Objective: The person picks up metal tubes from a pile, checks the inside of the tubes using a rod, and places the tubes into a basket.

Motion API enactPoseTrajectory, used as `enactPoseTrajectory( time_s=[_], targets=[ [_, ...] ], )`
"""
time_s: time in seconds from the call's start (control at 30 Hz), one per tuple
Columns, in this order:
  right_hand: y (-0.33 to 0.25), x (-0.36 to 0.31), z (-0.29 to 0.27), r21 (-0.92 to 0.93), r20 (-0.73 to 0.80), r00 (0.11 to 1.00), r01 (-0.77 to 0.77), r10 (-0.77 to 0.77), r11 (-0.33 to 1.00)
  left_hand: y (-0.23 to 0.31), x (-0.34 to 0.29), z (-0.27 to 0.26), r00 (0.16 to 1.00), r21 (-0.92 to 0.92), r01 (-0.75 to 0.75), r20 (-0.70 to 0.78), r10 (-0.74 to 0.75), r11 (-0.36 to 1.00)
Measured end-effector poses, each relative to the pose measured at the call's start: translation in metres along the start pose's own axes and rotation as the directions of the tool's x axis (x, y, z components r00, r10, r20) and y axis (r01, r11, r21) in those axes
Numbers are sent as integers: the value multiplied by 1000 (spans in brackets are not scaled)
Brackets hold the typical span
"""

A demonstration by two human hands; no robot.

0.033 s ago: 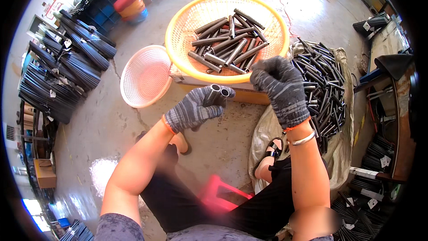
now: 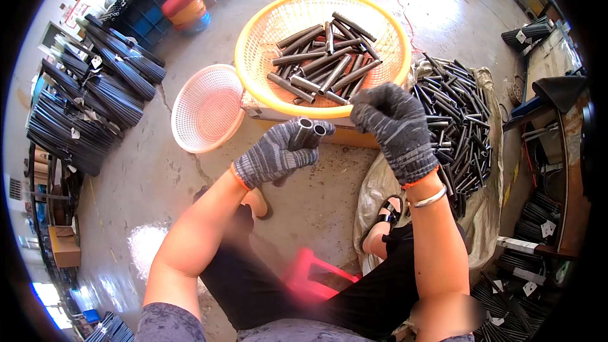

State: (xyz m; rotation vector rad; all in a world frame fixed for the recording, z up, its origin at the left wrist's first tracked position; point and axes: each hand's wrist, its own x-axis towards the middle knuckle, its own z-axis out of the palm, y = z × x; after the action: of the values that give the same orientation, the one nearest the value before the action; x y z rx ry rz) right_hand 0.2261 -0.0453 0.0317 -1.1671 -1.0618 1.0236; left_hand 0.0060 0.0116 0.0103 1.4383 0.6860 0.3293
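Gloved left hand grips two dark metal tubes, open ends up, in front of yellow basket. Gloved right hand curled near basket's rim; cannot tell whether fully closed. Loose tubes inside basket; tube pile on sack, right.

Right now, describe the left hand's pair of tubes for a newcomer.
Find the large yellow-rimmed basket. Just below it in the view, the gloved left hand grips a pair of tubes side by side, open ends showing. Unlike the loose tubes inside the basket, these are held.
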Motion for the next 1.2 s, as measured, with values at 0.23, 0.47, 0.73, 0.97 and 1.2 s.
enactPoseTrajectory(
  time_s=[0.23,0.47,0.73,0.97,1.2],
  targets=[
    [6,-7,14,-171,151,984,123,-98,978,19,-4,5,991,-21,70,-116,-72,997],
    [12,-12,22,-228,104,972,230,-211,946,10,-1,5,988,29,-34,-151,39,999],
    [22,-11,41,-351,-64,936,302,-345,886,-25,13,10,757,524,-421,-247,605,741],
    [23,-11,46,-417,-166,925,248,-342,874,-4,9,29,790,553,-226,-377,483,802],
    [25,-8,40,-385,-96,948,245,-303,890,-12,12,23,729,693,-331,-244,640,640]
  ],
)
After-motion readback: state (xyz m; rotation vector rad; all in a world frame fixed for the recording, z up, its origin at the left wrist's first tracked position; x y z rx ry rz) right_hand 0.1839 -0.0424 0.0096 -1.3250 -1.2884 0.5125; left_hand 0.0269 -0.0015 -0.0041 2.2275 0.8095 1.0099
